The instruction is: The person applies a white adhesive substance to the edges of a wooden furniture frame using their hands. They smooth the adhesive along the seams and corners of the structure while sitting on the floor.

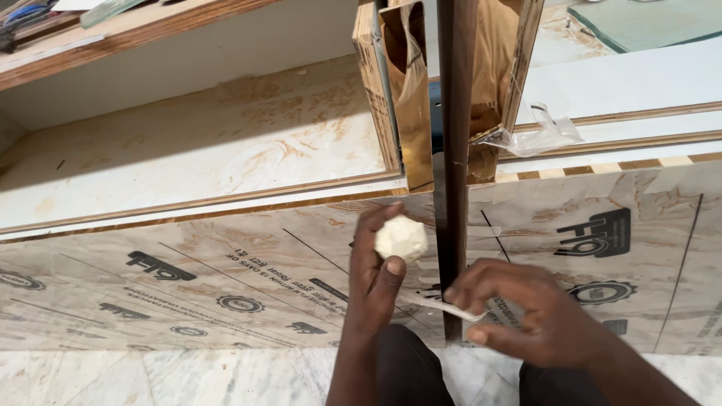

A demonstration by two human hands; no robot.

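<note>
My left hand (pixel 376 274) is closed around a pale cream lump of putty (pixel 401 238), raised in front of a plywood panel (pixel 226 278). My right hand (pixel 526 312) grips a thin whitish strip or blade (pixel 444 306) that points left toward a dark vertical wooden strip (pixel 453 188). The strip's tip lies close to that dark strip's lower end. Both hands hover low in the middle of the view, a few centimetres apart.
The plywood panel carries dark printed marks. Above it stands a plywood cabinet frame (pixel 376 98) lined with brown paper (pixel 410 90). A crumpled clear plastic bit (pixel 538 135) lies on a ledge to the right. Marble floor (pixel 188 376) runs along the bottom.
</note>
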